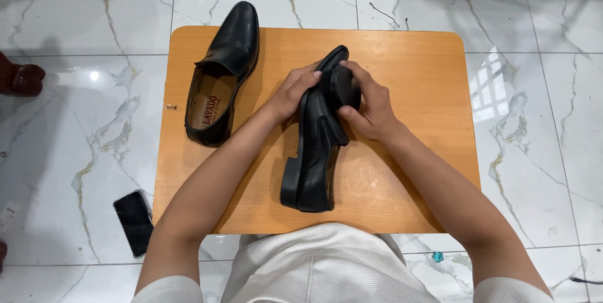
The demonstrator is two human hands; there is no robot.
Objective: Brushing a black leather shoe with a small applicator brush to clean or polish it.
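I see my two hands meet on one black shoe (314, 152) near the middle of the small wooden table (414, 89). The shoe lies on its side, sole edge turned to my left, and its long line runs from the heel, close to my body, up to the toe, far from me. So the heel is below my fingers and the toe is right between them. My left hand (295, 92) comes in from the left and its fingers (309, 78) curl around the front of the shoe, holding it on the sole side. My right hand (370, 111) comes in from the right; its fingers (359, 80) are closed over a dark rounded lump (345, 89) pressed against the top of the shoe near the toe. It may be a cloth or a sponge, but I cannot tell which. Both hands are about as near to the toe as each other, and both are touching the shoe; the heel end rests on the table with no hand on it. To the left of my left fingers, well apart from them, the other black shoe (223, 77) stands upright on its sole, with its tan inside showing and its toe pointing away from me. Down on the white marble floor (553, 152), left of the table and below my left arm, lies a dark phone (134, 221).
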